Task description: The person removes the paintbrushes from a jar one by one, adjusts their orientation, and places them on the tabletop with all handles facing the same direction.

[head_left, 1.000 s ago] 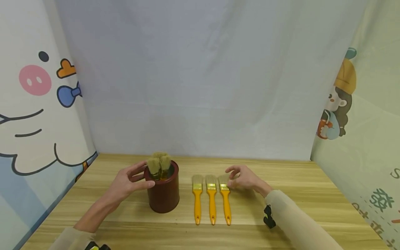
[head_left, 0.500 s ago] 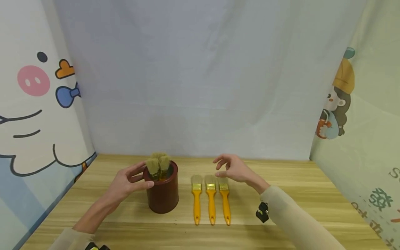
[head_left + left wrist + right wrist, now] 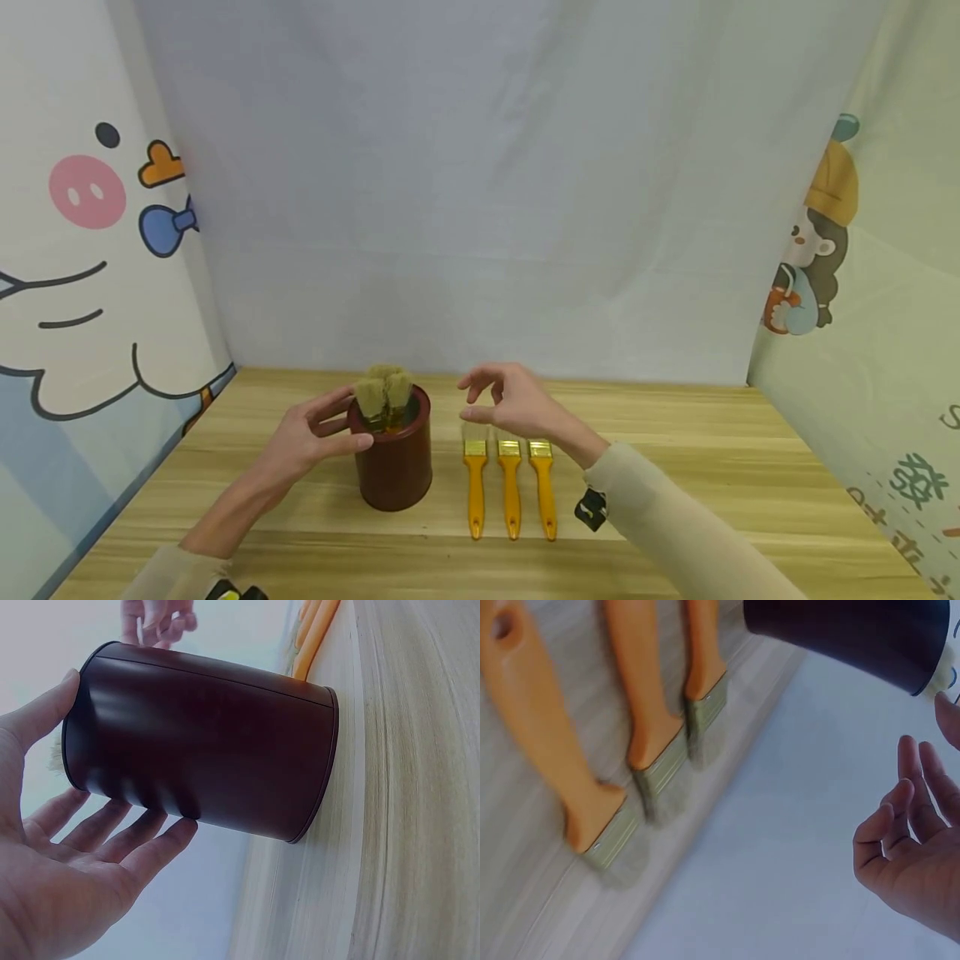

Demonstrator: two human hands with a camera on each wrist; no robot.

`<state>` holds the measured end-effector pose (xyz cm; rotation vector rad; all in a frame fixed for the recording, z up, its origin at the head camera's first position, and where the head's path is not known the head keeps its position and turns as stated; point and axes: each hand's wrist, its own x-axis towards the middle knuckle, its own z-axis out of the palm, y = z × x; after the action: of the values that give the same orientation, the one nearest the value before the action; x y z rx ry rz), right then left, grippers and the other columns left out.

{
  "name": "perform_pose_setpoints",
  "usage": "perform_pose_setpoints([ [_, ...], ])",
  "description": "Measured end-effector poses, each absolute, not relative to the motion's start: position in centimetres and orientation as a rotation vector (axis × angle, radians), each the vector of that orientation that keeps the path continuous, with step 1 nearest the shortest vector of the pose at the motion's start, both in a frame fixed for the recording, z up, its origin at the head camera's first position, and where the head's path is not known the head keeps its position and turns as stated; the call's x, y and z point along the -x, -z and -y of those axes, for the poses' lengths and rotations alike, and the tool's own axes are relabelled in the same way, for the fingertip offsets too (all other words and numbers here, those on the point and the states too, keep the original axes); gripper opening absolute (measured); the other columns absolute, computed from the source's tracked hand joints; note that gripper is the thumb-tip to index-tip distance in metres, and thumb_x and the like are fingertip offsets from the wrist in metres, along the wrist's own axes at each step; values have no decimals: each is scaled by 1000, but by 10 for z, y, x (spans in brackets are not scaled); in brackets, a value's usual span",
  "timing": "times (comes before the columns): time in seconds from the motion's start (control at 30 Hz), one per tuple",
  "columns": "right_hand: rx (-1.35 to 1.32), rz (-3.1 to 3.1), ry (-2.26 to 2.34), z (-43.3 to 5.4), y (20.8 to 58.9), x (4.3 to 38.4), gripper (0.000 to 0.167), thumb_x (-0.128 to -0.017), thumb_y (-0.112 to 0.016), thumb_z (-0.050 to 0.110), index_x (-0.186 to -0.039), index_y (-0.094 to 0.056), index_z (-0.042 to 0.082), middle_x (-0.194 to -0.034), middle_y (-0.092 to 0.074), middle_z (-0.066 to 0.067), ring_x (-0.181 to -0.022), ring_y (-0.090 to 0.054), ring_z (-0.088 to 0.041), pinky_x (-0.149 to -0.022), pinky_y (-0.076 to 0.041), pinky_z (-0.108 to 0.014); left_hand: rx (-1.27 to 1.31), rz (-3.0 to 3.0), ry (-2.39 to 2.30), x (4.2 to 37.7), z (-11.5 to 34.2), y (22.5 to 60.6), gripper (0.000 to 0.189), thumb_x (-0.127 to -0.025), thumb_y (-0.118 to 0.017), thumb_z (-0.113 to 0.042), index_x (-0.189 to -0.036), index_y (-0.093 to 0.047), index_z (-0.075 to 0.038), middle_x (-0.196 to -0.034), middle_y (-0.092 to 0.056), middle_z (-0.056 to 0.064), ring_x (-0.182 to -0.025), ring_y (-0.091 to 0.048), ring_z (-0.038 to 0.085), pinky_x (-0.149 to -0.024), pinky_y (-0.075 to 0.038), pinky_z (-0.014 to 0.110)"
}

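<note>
From left, a white cloth panel [image 3: 90,350] printed with a cartoon figure borders a pale wood-grain bench [image 3: 675,517], where a person's left hand [image 3: 303,437] holds an upright, dark red cylindrical container [image 3: 393,471], thumb and fingers spread around its left side and touching it near the rim. Tan bristle heads [image 3: 384,392] crowd up from its mouth, their exact count unclear. Just right of the container, three flat paintbrushes [image 3: 511,492] with orange handles and gold-coloured metal ferrules lie in a row, long axes nearly parallel, handles toward the person, bristles toward a grey-white curtain [image 3: 480,192]. Over the bristle ends hangs the right hand [image 3: 521,404], thumb and fingers apart and holding nothing, fingertips pointing left toward the container. The paintbrushes lie below those fingers and closer to the person, the leftmost brush [image 3: 476,492] nearest the fingertips; the right hand is nearer the row than the left. At far right hangs a pale green printed cloth [image 3: 900,250].
</note>
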<state>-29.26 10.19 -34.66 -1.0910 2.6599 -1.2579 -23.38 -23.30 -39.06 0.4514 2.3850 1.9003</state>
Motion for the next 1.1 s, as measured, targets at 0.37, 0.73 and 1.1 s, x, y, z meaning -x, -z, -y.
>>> perform_pose_setpoints([
  [0.37, 1052, -2641, 1264, -66, 341, 297, 32, -95, -81, 25, -122, -75, 10, -104, -67, -4, -60, -41, -11, -57, -37, -27, -474, -2385, -1905, 234, 232, 389, 87, -97, -78, -18, -166, -27, 1, -164, -31, 31, -146, -38, 50, -106, -51, 50],
  [0.73, 987, -2652, 1249, -43, 343, 302, 28, -96, -79, 27, -121, -77, 13, -110, -67, -9, -71, -46, -17, -63, -39, -30, -488, -2376, -1909, 234, 233, 391, 87, -97, -77, -17, -166, -26, 1, -164, -31, 32, -147, -37, 51, -107, -51, 50],
  [1.1, 1064, -2676, 1296, -31, 346, 300, 24, -93, -83, 22, -112, -77, 9, -96, -67, 2, -57, -41, -11, -54, -36, -26, -484, -2380, -1917, 234, 233, 391, 88, -97, -77, -16, -165, -25, 4, -163, -31, 33, -146, -37, 51, -105, -52, 44],
])
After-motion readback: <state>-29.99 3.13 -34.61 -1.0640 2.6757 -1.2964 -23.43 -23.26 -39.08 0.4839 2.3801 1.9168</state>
